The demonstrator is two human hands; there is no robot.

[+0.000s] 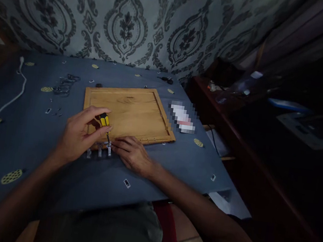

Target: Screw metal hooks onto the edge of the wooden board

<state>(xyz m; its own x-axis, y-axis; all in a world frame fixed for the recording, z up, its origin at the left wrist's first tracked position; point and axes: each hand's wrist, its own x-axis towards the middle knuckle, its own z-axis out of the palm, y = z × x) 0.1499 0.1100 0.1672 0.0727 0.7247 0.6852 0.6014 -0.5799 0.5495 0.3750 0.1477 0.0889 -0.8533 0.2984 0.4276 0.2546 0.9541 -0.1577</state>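
Observation:
My left hand [80, 133] is closed around the yellow and black handle of a screwdriver [105, 120], which stands nearly upright, tip down. Its tip meets a row of metal hooks [100, 151] along the near edge of a framed wooden board [129, 112]. The board lies flat on the table, its raised frame facing up. My right hand [132, 155] rests at the same near edge, fingers together, their tips pressed against the rightmost hook. Any screw under the tip is too small to make out.
Loose metal hooks [64, 85] and a few tiny pieces lie left of the board on the blue patterned cloth [42, 136]. A white cable [17, 96] runs down the left side. Right of the board is a blurred white item [182, 116]. A dark red cabinet [217, 109] stands beyond.

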